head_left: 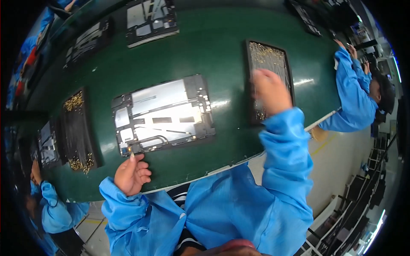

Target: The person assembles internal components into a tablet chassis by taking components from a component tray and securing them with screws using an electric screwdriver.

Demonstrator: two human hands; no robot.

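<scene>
An opened tablet (164, 113), with silver battery panels and black strips and boards, lies on the green bench in front of me. My left hand (132, 174) is at its near left corner, thumb pointing up at the edge and the fingers loosely curled, apart, with nothing visible in them. To the right, a dark tray (288, 70) holds many thin greyish cables (269, 55) with small gold-coloured ends. Over this tray is my right hand (273, 91), blurred; its fingertips are smeared, and whatever they may hold cannot be made out.
Another dark tray (77, 128) of black cables with gold ends lies at left, beside another opened device (49, 143). More opened tablets (151, 21) lie along the far side. Co-workers in blue sleeves (352, 98) work at both sides. The bench's pale edge (205, 174) runs before me.
</scene>
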